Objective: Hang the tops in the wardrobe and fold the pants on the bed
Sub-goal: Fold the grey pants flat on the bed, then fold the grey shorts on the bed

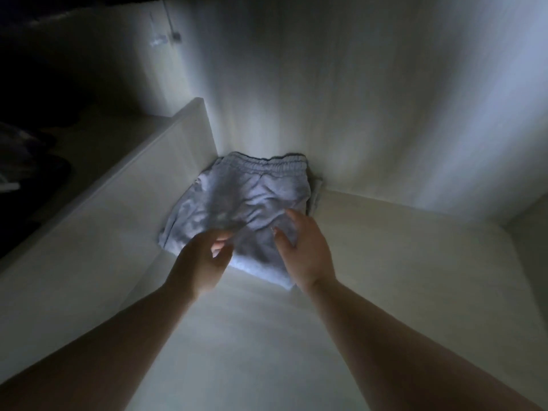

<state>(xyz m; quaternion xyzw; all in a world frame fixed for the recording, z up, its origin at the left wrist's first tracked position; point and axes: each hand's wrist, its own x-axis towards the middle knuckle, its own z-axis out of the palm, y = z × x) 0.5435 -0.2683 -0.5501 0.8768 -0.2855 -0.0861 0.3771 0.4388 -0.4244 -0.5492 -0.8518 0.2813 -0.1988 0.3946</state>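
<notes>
At the frame's centre you have grey sweatpants: soft, matt fleece-like cloth, creased, with a gathered elastic waistband at the upper edge. Under them the bed shows a smooth, matt pale fabric cover. The board at left looks smooth and lightly satin, possibly laminate. The wall behind is matt.

Folded pants at the far left corner of the bed, both hands at their near edge.

The pants lie on the bed, waistband toward the wall behind, their left side against the upright board along the bed's left edge. The left hand is at the pants' near left corner, the right hand over the near right part, well apart from the bed's right edge.
</notes>
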